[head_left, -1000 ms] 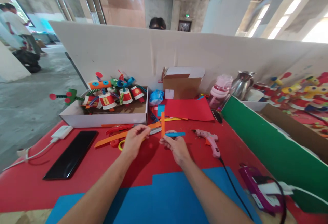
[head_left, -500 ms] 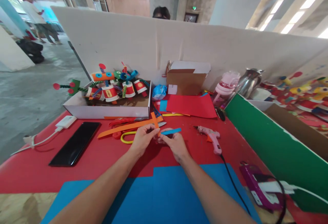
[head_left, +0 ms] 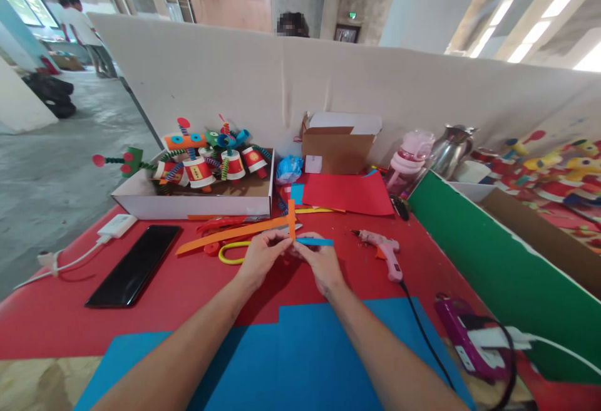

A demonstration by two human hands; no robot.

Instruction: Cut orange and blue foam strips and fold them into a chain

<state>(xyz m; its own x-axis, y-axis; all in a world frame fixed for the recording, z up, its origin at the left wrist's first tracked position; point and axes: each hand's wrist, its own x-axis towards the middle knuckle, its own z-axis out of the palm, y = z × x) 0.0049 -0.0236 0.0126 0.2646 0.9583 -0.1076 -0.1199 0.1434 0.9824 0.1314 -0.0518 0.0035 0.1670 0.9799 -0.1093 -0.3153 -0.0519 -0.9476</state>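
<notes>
We are pinching two paper strips together above the red worktop (head_left: pixel 70 317). Our left hand (head_left: pixel 260 260) is keeping its grip pressed on the orange strip (head_left: pixel 292 218), which is pointing to twelve o'clock. Our right hand (head_left: pixel 322 264) is pinching the blue strip (head_left: pixel 315 242), which is pointing to three o'clock. The glue gun (head_left: pixel 385 251) is lying near, at three o'clock.

One camera sits on my head, looking forward and down over my forearms at the bench (head_left: pixel 70 317). It is close: my hands meet at mid-frame, the white partition (head_left: pixel 375 91) rises just behind, and the hall shows above it. No second view exists.
</notes>
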